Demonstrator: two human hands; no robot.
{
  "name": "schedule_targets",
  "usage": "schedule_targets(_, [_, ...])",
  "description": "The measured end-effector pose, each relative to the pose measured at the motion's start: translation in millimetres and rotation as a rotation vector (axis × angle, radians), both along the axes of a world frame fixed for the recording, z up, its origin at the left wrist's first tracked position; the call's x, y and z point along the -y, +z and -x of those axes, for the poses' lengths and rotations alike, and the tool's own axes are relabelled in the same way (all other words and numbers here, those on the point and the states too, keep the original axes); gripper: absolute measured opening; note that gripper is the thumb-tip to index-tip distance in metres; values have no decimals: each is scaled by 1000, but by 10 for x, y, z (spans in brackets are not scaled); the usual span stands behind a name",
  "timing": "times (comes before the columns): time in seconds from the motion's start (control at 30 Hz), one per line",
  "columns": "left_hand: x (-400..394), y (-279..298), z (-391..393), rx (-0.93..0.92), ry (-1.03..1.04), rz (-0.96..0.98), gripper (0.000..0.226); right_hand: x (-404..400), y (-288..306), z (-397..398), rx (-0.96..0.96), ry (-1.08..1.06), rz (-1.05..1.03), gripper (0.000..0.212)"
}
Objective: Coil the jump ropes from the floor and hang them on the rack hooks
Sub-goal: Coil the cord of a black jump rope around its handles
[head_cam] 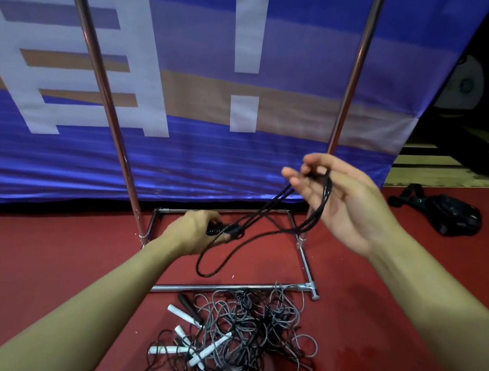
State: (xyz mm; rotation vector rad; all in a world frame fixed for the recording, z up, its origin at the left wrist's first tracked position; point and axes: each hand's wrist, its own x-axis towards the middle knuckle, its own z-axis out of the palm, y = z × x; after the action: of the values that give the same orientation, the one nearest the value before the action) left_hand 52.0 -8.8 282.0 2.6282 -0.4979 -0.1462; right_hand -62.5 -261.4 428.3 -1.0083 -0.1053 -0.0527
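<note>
One white exclamation mark (248, 54), blue banner (194, 161)

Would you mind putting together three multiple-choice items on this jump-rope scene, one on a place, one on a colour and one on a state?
1. Where does the tangled pile of ropes lie?
A. on the red floor by the rack base bar
B. hung on a rack upright
C. on the black bag

2. What colour is the rope stretched between the two hands?
A. white
B. black
C. red

3. What is the left hand doing?
A. resting flat on the floor
B. hanging open with nothing in it
C. gripping the black handles of the rope

Answers: 1 A, the heap sits on the floor just in front of the bar. 2 B, the strands are black from handles to right hand. 3 C, its fingers curl round the handles while the right hand holds the loops.
</note>
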Motion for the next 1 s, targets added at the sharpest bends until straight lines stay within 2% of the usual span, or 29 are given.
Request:
schedule_targets(0.13, [144, -2, 120, -128, -157, 4, 30, 110, 43, -178, -4, -89, -67, 37])
schedule_targets(0.3, [264, 86, 236, -272, -209, 14, 36, 122, 174, -215, -12, 10, -184, 43])
schedule_targets(0.37, [276, 114, 279, -338, -242, 49, 35, 145, 242, -222, 1, 22, -158, 35])
schedule_targets(0.43, [279, 138, 318, -392, -284, 80, 29, 201, 247, -267, 9, -31, 8, 28])
schedule_targets(0.5, [284, 150, 356, -404, -353, 35, 24, 297, 190, -345, 24, -102, 225, 40])
schedule_targets(0.6, [328, 178, 456, -428, -457, -55, 18, 506, 78, -427, 117, -331, 770, 51])
schedule_targets(0.67, [379, 258, 550, -455, -486, -49, 17, 655, -2, -454, 214, -479, 1143, 48])
schedule_targets(0.7, [407, 313, 598, -459, -498, -35, 20, 722, -49, -456, 241, -523, 1251, 46])
schedule_targets(0.83, [517, 540, 784, -431, -563, 12, 32, 919, -264, -467, 213, -593, 1362, 39])
schedule_targets(1.0, [612, 789, 980, -402, -636, 76, 28, 1099, -585, -483, 236, -581, 1451, 30])
